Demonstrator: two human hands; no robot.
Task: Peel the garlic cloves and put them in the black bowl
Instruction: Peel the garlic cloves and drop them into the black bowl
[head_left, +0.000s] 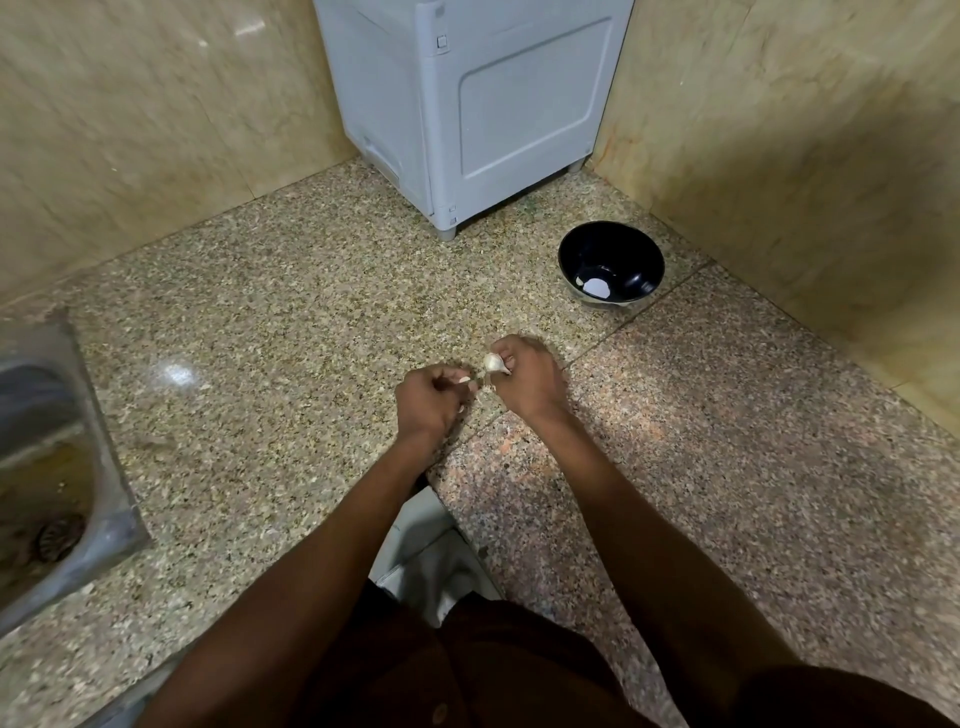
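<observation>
Speckled granite worktop (291, 291), right hand (524, 382) gripping a white papery garlic bulb (496, 362), left hand (431, 400) just beside it, fingers curled pinching a small pale garlic piece (464, 380), glossy round black bowl (639, 260) beyond the hands holding white peeled garlic (596, 287), grey plastic cabinet (478, 104) in the corner, steel sink (31, 405) at left

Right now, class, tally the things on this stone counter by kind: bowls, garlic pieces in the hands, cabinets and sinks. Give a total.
Black bowl: 1
Garlic clove in the right hand: 1
Small garlic piece in the left hand: 1
Grey plastic cabinet: 1
Steel sink: 1
Total: 5
</observation>
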